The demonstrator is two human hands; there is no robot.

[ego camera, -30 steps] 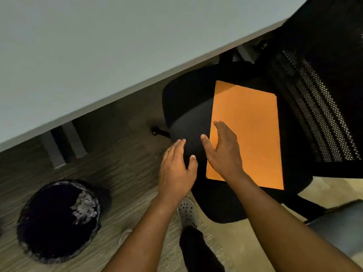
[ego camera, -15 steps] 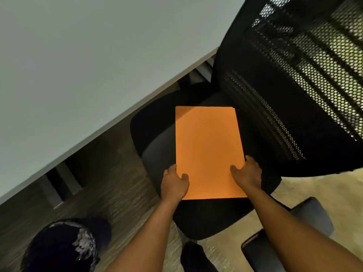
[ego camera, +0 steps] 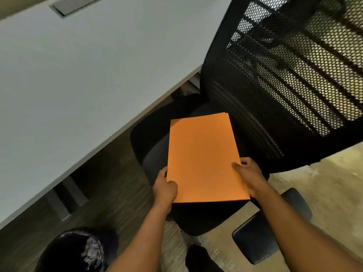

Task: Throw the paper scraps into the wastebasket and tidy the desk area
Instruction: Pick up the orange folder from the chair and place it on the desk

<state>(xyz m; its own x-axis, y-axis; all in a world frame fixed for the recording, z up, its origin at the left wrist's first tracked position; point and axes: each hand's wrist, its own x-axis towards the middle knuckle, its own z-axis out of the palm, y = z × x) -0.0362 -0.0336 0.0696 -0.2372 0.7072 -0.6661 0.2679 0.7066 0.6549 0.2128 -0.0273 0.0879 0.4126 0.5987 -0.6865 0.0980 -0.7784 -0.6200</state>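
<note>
An orange folder (ego camera: 202, 156) is held over the black seat (ego camera: 155, 138) of an office chair. My left hand (ego camera: 165, 188) grips its lower left edge, thumb on top. My right hand (ego camera: 249, 173) grips its lower right edge the same way. The folder's far end tilts up slightly above the seat. A black wastebasket (ego camera: 64, 252) stands on the floor at the lower left, with white paper scraps (ego camera: 92, 252) showing against its inner wall.
The grey desk top (ego camera: 78, 75) fills the upper left, its edge running diagonally above the chair. The chair's black mesh backrest (ego camera: 284, 75) rises on the right. A dark armrest pad (ego camera: 261, 234) sits below my right forearm. My shoe shows at the bottom.
A second ago my hands were only reaching for the folder lying on the seat. Both then took hold of its near edge, and it has since lifted slightly.
</note>
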